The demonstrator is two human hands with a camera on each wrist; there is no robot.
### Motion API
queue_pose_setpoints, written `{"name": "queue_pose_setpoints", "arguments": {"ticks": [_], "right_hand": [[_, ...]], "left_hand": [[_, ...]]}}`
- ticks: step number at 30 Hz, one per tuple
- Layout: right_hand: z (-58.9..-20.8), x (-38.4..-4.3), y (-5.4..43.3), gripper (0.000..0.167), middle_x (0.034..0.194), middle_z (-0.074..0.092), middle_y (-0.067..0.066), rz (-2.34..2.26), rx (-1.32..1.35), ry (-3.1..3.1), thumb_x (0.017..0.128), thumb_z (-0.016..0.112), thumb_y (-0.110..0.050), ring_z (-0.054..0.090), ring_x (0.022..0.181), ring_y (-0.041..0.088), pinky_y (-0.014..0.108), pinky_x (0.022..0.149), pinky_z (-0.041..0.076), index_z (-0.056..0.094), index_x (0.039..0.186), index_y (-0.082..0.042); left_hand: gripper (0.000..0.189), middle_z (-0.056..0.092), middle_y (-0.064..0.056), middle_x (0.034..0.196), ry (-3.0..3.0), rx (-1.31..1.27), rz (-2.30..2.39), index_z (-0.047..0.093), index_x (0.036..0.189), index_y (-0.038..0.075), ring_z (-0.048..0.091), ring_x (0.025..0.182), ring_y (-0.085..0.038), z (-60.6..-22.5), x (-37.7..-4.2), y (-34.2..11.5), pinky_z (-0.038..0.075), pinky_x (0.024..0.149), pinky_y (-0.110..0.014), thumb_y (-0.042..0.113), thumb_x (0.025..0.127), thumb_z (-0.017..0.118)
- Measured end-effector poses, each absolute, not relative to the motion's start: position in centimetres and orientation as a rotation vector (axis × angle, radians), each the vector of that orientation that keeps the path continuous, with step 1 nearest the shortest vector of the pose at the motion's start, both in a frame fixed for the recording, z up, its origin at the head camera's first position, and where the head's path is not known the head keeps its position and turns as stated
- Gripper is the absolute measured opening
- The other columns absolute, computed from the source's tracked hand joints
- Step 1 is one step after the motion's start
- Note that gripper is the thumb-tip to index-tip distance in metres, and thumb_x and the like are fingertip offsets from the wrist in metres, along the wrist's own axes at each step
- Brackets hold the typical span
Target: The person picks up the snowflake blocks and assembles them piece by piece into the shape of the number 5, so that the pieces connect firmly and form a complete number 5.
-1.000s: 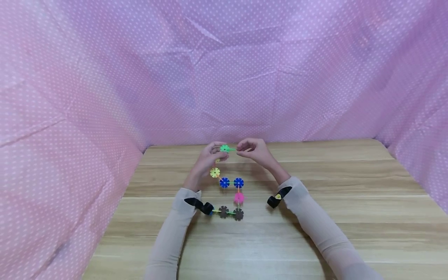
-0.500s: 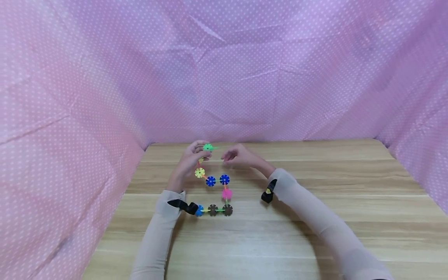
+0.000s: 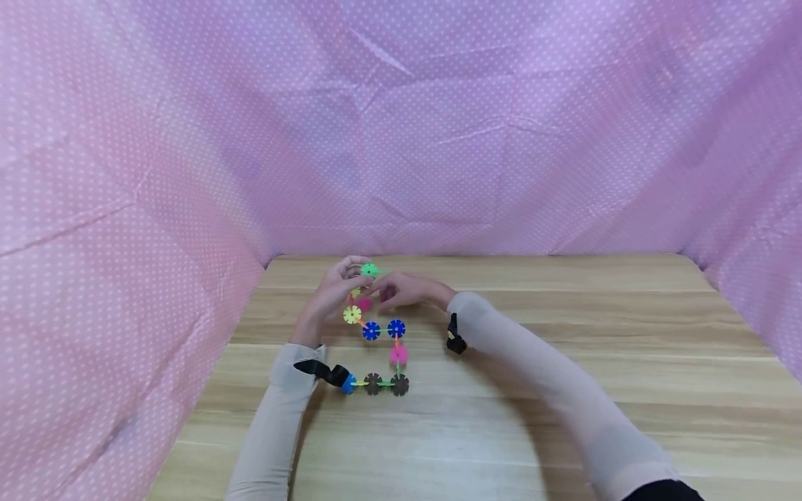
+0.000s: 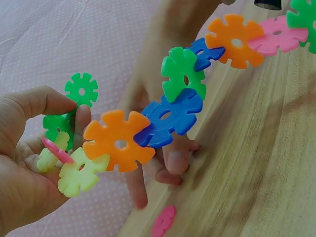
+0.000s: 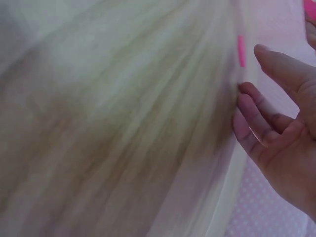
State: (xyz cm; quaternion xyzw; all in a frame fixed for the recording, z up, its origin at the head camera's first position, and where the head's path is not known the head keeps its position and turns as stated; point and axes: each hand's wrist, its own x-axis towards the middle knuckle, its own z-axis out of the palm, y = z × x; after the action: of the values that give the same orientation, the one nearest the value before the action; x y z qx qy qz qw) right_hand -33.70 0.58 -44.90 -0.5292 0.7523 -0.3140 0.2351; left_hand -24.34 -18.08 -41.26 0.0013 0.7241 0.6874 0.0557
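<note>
My left hand (image 3: 331, 291) pinches a green notched disc (image 4: 59, 129) between thumb and finger, near the end of a chain of interlocking plastic discs. Beyond the fingertips sticks out a green end disc (image 4: 82, 90). From there the chain runs through yellow discs (image 4: 83, 173), an orange disc (image 4: 119, 141) and a blue disc (image 4: 171, 117), hanging toward the viewer. My right hand (image 3: 407, 289) reaches low over the table, fingers loosely bent and thumb apart, with nothing between them. Just beyond its fingertips, a loose pink disc (image 3: 364, 304) lies on the table.
The wood-grain table (image 3: 564, 348) ends at a back edge close behind both hands. A pink dotted cloth (image 3: 470, 139) hangs around the back and sides. The chain's lower end, with brown discs (image 3: 399, 385) and a light blue disc (image 3: 348, 384), is beside the left wrist strap (image 3: 322, 370).
My left hand has shifted left with the chain. My right hand has left the green end disc and moved left and down toward the loose pink disc, which now shows beside it.
</note>
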Motion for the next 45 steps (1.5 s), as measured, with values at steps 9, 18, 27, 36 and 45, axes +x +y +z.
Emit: {"name": "queue_pose_setpoints", "arguments": {"ticks": [9, 18, 27, 36, 45], "right_hand": [[-45.3, -33.7, -0.1, 0.050, 0.068, 0.045, -0.004, -0.638, -1.535, 2.156, 0.094, 0.075, -0.019, 0.038, 0.059, 0.006, 0.017, 0.060, 0.036, 0.061, 0.142, -0.014], [-45.0, -34.3, 2.9, 0.016, 0.086, 0.066, 0.003, -0.820, -1.355, 2.206, 0.087, 0.079, -0.008, 0.054, 0.075, 0.010, 0.019, 0.068, 0.048, 0.074, 0.102, -0.005], [-45.2, -34.8, 6.6, 0.025, 0.088, 0.068, 0.009, -1.023, -1.062, 2.250, 0.079, 0.081, 0.006, 0.059, 0.076, 0.011, 0.019, 0.068, 0.053, 0.065, 0.098, 0.001], [-44.9, -34.4, 9.6, 0.019, 0.088, 0.074, 0.015, -1.277, -0.916, 2.198, 0.086, 0.073, 0.006, 0.064, 0.071, 0.014, 0.024, 0.062, 0.055, 0.069, 0.104, 0.003], [-43.1, -34.0, 11.5, 0.023, 0.094, 0.074, 0.020, -1.636, -0.765, 2.183, 0.090, 0.069, 0.005, 0.068, 0.074, 0.014, 0.046, 0.077, 0.064, 0.066, 0.113, 0.010]], "left_hand": [[0.039, 0.065, 0.002, 0.104, 2.178, 0.055, 2.098, 0.051, 0.136, 0.004, 0.063, 0.106, -0.024, -41.3, -24.7, -17.6, 0.047, 0.110, -0.055, 0.000, 0.098, 0.059], [0.038, 0.065, 0.001, 0.108, 2.225, 0.015, 1.996, 0.057, 0.135, 0.006, 0.062, 0.109, -0.025, -41.0, -25.1, -17.2, 0.047, 0.109, -0.053, 0.014, 0.099, 0.065], [0.030, 0.063, 0.001, 0.110, 2.132, -0.005, 2.006, 0.061, 0.126, 0.011, 0.050, 0.129, -0.043, -41.5, -25.9, -15.5, 0.038, 0.116, -0.062, 0.026, 0.100, 0.066], [0.033, 0.062, 0.000, 0.105, 2.121, -0.016, 2.055, 0.063, 0.125, 0.004, 0.059, 0.112, -0.027, -41.6, -27.3, -13.2, 0.045, 0.111, -0.050, 0.024, 0.099, 0.068], [0.024, 0.064, 0.001, 0.108, 2.023, -0.104, 2.242, 0.063, 0.121, 0.008, 0.059, 0.106, -0.019, -41.4, -28.6, -11.7, 0.049, 0.112, -0.043, 0.018, 0.099, 0.066]]}}
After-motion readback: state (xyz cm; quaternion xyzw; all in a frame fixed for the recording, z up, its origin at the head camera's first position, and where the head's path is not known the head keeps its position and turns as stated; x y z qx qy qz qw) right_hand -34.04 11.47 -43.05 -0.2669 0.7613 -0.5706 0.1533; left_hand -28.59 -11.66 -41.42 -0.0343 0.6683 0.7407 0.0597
